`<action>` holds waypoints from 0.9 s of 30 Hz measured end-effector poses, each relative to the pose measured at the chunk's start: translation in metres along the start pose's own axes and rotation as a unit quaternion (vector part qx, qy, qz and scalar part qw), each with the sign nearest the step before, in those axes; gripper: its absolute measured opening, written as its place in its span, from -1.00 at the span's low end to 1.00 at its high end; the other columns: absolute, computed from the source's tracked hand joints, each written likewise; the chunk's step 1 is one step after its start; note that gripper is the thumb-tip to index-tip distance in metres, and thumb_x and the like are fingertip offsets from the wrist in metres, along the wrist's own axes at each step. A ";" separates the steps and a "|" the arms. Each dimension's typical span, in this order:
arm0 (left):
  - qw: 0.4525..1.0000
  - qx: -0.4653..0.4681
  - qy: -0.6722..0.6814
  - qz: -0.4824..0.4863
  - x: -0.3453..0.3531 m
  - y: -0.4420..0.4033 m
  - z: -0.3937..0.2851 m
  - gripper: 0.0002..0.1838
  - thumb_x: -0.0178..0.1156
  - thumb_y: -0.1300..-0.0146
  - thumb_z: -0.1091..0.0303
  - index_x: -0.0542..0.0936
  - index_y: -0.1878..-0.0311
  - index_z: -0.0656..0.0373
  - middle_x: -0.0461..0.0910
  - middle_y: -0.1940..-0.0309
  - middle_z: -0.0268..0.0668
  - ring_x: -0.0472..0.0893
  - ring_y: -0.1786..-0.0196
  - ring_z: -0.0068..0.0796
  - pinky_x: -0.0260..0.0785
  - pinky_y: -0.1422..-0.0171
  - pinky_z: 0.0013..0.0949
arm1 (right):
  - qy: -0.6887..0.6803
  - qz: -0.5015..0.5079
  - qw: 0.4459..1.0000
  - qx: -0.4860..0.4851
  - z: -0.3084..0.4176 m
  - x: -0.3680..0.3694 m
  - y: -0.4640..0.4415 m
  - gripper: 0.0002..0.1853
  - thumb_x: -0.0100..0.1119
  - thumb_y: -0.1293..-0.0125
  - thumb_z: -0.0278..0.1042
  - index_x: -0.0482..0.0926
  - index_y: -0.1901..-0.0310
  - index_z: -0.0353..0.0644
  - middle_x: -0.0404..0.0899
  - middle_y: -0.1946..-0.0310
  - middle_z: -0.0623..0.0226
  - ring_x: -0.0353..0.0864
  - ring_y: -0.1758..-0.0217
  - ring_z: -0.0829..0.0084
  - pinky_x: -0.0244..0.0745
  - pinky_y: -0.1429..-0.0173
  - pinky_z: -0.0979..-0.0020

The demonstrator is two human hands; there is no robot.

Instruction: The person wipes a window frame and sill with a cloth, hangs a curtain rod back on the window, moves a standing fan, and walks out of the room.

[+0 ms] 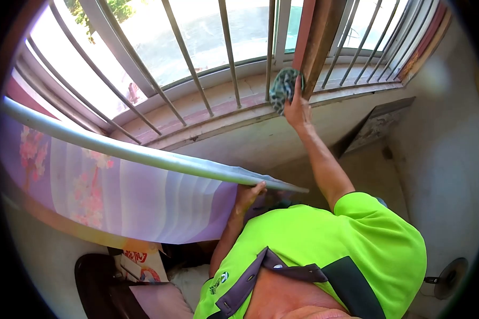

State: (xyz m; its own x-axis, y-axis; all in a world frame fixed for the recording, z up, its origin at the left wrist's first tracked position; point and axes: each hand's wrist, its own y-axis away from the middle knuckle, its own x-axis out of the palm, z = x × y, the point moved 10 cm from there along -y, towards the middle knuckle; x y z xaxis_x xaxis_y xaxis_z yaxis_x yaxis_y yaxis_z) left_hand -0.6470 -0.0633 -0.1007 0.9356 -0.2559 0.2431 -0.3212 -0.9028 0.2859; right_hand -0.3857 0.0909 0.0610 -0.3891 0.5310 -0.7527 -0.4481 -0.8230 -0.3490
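Observation:
My right hand (299, 110) is stretched out toward the window, fingers closed on a bunched green, black and white patterned cloth (285, 91). The cloth presses against the lower part of the window frame, beside the brown wooden post (323, 45) and the metal bars. Lower down, my left hand (246, 198) grips the edge of a purple and white floral curtain (138, 199), with its fingertips over the pale rounded top edge. The curtain spreads out to the left, and part of the left hand is hidden behind it.
Several metal bars (230, 53) stand in front of the window glass, above a worn sill (218, 123). A dark-edged panel (375, 123) leans by the wall. A dark chair (98, 282) and a printed carton (143, 263) are at lower left; a round metal object (451, 277) is at lower right.

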 end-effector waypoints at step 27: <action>0.999 -0.012 -0.035 -0.011 -0.009 -0.006 0.015 -0.79 0.31 -0.27 0.43 0.61 0.09 0.32 0.68 0.32 -0.21 0.70 0.36 -0.44 0.62 0.23 -0.41 | -0.155 0.029 0.984 -0.088 0.000 0.032 0.001 -0.58 0.24 -0.12 -0.28 0.51 -0.04 -0.20 0.59 0.07 -0.21 0.57 -0.01 -0.21 0.49 -0.07 -0.01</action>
State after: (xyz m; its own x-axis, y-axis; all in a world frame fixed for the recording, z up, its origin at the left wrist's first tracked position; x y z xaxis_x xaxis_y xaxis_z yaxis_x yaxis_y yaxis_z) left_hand -0.6510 -0.0611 -0.1184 0.9503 -0.2599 0.1713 -0.3026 -0.9003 0.3130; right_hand -0.3988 0.1070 0.0367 -0.6491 0.4959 -0.5768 -0.2824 -0.8612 -0.4227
